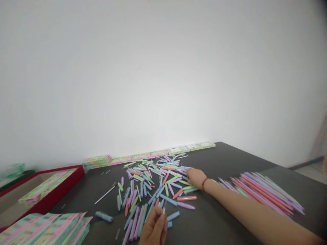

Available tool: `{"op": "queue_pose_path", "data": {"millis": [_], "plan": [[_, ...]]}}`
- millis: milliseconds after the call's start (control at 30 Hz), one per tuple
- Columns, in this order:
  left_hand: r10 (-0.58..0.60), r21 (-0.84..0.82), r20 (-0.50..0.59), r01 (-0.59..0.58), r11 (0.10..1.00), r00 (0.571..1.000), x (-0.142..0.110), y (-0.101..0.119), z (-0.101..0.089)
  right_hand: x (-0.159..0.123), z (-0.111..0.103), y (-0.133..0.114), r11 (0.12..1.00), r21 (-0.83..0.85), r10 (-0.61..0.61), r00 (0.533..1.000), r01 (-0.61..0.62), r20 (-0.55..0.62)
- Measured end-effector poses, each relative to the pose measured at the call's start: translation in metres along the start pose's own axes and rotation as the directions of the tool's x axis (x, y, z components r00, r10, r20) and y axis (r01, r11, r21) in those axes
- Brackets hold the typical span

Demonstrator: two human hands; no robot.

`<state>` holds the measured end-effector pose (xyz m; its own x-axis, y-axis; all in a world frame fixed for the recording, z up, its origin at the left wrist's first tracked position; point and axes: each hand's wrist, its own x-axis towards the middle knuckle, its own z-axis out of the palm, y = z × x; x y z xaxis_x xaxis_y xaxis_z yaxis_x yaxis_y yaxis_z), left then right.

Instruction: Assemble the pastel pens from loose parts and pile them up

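My left hand (pixel 154 227) is at the bottom middle, thumb and fingers pinched on a thin whitish pen refill (pixel 164 207) whose clear tip points up. My right hand (pixel 196 178) reaches into the right side of a pile of loose pen parts (pixel 148 177). Its fingers are bent down, and whatever they hold is hidden. Pastel blue, green, purple and coral barrels and caps make up the pile, with white refills among them. Close to my left hand lie several purple barrels (pixel 136 223) and a blue cap (pixel 173 216).
To the right lies a bundle of long pastel pens (pixel 265 192). A red-edged box (pixel 61 186) with printed cartons stands at left, with flat printed packs (pixel 48 229) in front. Cartons (pixel 143 156) line the wall along the dark table (pixel 217 224). One refill (pixel 104 195) lies apart.
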<state>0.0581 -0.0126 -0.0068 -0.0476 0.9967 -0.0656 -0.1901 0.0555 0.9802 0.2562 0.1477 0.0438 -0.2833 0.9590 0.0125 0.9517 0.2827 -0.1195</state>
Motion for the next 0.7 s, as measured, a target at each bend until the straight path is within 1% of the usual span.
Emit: {"op": "queue_pose_path", "data": {"millis": [67, 167, 233, 300, 367, 400, 433, 500, 600, 700], "plan": [[-0.013, 0.006, -0.01, 0.013, 1.0, 1.0, 0.0, 0.0, 0.0, 0.0, 0.0, -0.003, 1.0, -0.008, -0.012, 1.0, 0.012, -0.014], [0.019, 0.011, 0.018, -0.02, 1.0, 1.0, 0.002, 0.001, -0.001, -0.011, -0.012, -0.006, 0.998, 0.027, -0.062, 0.996, 0.064, -0.066], [0.085, 0.056, 0.03, -0.086, 0.995, 0.996, 0.003, 0.001, -0.002, -0.029, -0.022, -0.01, 0.988, 0.077, -0.128, 0.987, 0.135, -0.094], [0.157, 0.169, 0.033, -0.16, 0.972, 0.987, 0.003, 0.004, -0.003, -0.057, -0.031, -0.016, 0.961, 0.148, -0.22, 0.971, 0.232, -0.096], [0.23, 0.313, 0.053, -0.235, 0.92, 0.972, 0.002, 0.008, -0.003, -0.089, -0.036, -0.022, 0.913, 0.239, -0.315, 0.944, 0.33, -0.097], [0.264, 0.382, 0.07, -0.27, 0.884, 0.962, 0.0, 0.01, -0.003, -0.103, -0.037, -0.025, 0.84, 0.365, -0.384, 0.915, 0.403, -0.127], [0.296, 0.442, 0.088, -0.304, 0.844, 0.951, -0.002, 0.013, -0.003, -0.116, -0.037, -0.026, 0.787, 0.445, -0.401, 0.903, 0.427, -0.156], [0.34, 0.537, 0.124, -0.351, 0.767, 0.932, -0.006, 0.017, -0.002, -0.133, -0.036, -0.028, 0.721, 0.539, -0.394, 0.897, 0.436, -0.199], [0.345, 0.638, 0.167, -0.368, 0.677, 0.924, -0.01, 0.019, -0.002, -0.142, -0.033, -0.027, 0.723, 0.555, -0.362, 0.909, 0.412, -0.204], [0.373, 0.718, 0.213, -0.403, 0.567, 0.903, -0.012, 0.018, -0.003, -0.143, -0.031, -0.027, 0.728, 0.539, -0.377, 0.905, 0.423, -0.2]]}}
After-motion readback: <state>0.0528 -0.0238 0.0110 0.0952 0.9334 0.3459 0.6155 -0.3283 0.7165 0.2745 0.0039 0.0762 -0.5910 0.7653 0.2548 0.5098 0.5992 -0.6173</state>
